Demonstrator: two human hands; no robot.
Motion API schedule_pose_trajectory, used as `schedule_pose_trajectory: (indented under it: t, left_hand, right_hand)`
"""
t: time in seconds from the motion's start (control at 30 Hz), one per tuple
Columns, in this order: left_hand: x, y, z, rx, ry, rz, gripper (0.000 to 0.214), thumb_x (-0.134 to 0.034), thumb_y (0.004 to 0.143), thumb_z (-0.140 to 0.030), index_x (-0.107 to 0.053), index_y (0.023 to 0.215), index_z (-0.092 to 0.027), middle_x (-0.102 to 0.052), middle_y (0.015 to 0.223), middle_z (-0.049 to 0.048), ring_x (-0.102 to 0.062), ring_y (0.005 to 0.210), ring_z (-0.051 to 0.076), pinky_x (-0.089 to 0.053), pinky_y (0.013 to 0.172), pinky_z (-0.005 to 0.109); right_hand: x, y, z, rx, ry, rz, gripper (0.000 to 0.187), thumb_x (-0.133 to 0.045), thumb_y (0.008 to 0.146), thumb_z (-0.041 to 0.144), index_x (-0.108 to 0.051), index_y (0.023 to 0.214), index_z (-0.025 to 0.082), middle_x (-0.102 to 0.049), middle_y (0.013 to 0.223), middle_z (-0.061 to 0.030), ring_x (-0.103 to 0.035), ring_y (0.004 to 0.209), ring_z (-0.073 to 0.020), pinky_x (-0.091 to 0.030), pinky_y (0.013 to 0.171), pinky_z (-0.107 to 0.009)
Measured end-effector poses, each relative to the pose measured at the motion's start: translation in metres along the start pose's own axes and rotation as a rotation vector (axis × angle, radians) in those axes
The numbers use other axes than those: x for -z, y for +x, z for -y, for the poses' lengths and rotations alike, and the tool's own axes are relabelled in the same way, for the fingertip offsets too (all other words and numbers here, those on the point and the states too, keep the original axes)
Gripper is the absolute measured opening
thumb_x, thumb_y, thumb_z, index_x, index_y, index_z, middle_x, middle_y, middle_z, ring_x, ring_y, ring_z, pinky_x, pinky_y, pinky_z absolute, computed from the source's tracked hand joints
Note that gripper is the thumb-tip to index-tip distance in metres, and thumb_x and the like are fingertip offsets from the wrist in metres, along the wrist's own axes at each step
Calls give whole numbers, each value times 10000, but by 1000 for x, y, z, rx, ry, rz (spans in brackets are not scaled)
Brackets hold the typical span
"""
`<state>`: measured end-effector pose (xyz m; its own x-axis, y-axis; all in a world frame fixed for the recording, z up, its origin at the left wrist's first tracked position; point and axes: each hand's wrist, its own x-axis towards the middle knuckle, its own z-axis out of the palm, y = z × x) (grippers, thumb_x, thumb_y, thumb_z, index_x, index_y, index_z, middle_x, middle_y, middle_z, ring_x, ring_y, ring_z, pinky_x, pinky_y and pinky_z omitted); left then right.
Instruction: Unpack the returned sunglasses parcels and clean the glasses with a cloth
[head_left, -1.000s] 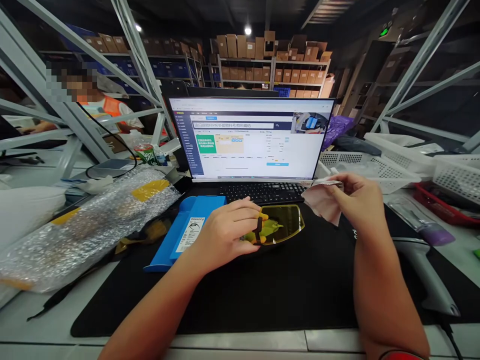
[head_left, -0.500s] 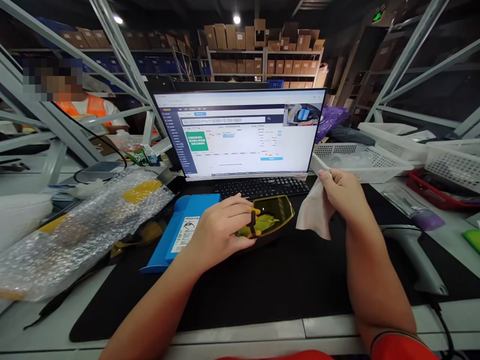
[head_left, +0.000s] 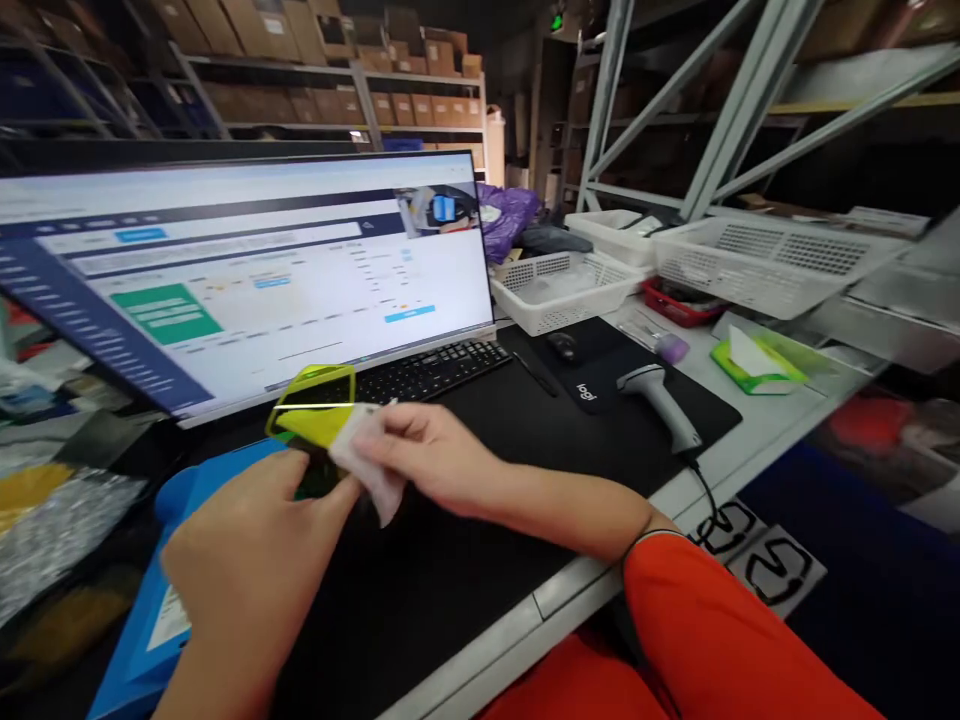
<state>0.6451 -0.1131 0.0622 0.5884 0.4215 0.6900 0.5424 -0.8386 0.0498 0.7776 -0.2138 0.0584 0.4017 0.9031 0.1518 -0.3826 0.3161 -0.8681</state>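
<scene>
White cloth [head_left: 381,488] pinched in the right hand [head_left: 442,455], touched it to a yellow lens [head_left: 319,424] gripped in the left hand [head_left: 251,540], above the black mat [head_left: 420,590] near the keyboard [head_left: 431,377]. Looked mid-wipe, lens not yet set down; could not tell the share left to clean.

A warehouse, with cartons [head_left: 421,110] on metal shelves [head_left: 365,100]

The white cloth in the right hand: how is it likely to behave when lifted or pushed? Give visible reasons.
The white cloth is probably floppy: its free end droops below the right hand. It is likely light, since it looks thin. Pushed, it would probably crumple, as it already looks bunched.
</scene>
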Motion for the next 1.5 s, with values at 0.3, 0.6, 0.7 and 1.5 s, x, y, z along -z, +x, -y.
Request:
schedule_pose_trajectory:
  t: [0.3, 0.6, 0.7, 1.5]
  left_hand:
    - [-16, -14, -7, -330, -43, -200, 300, -667, 781, -230, -423, 606, -226, -457, 530, 0, -375, 484, 173, -150, 457, 237]
    - [-12, -20, -20, -447, 68, -287, 289, -684, 757, -189, -406, 697, -240, -553, 600, -1, -368, 477, 165, -170, 433, 254]
    - [-17, -16, -8, -416, 60, -262, 288, -669, 767, -189, -400, 683, -246, -508, 581, 1, -411, 495, 182, -193, 429, 264]
    - [-27, -9, -22, -382, -211, -323, 101, -557, 925, -134, -648, 894, -163, -746, 861, 89, -712, 810, 209, -613, 820, 354]
  right_hand:
    - [4, 3, -16, 62, -31, -256, 336, -952, 462, 329, -704, 658, 215, -655, 698, 36, -551, 650, -132, -469, 679, -288]
    - [-3, 7, 7, 150, 313, -378, 439, -975, 426, 341, -631, 677, 235, -672, 707, 44, -590, 655, -140, -503, 688, -284]
    - [-13, -1, -15, 213, 142, -348, 419, -974, 432, 360, -659, 678, 235, -678, 723, 30, -593, 673, -155, -504, 721, -302]
    - [10, 22, -3, 152, 99, -376, 450, -934, 497, 334, -527, 655, 226, -644, 689, 30, -556, 592, -134, -477, 584, -278]
